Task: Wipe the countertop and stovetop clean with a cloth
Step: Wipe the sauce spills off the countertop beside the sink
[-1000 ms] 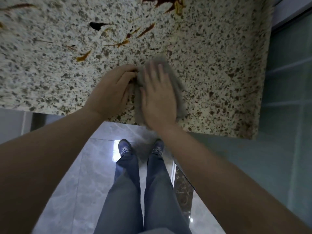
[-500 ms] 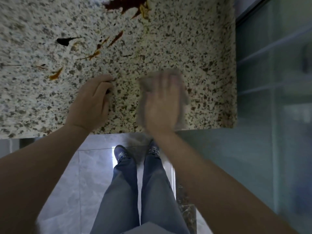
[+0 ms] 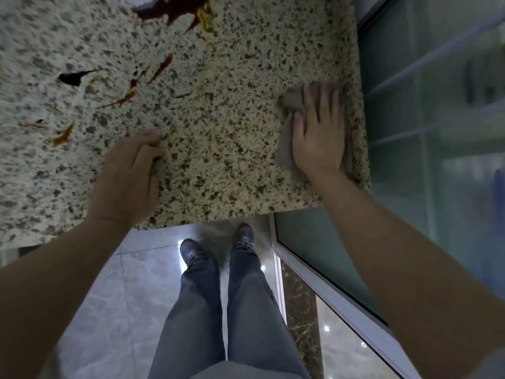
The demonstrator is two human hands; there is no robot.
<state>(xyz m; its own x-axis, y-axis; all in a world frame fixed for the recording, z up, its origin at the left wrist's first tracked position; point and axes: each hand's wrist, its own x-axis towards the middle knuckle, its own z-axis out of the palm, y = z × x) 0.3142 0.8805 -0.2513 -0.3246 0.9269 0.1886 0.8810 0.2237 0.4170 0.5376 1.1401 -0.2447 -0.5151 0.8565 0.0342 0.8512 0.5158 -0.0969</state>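
Note:
A speckled granite countertop [image 3: 218, 149] fills the upper part of the head view. My right hand [image 3: 318, 132] lies flat with straight fingers on a grey cloth [image 3: 291, 101], pressing it onto the counter close to the right edge. My left hand [image 3: 128, 173] rests on the bare counter near the front edge, fingers loosely curled, holding nothing. Dark red and orange sauce stains [image 3: 175, 9] and smaller streaks [image 3: 128, 97] mark the counter's far and left areas. A black blot [image 3: 71, 77] sits at the left.
The counter ends in a front edge above my legs and shoes [image 3: 218, 247] on a glossy tiled floor [image 3: 109, 310]. A frosted glass partition [image 3: 437, 132] with a metal frame stands right beside the counter's right edge.
My right hand has slid the cloth from beside my left hand rightward to the counter's right edge. The left hand let go of the cloth's edge and stayed on the counter.

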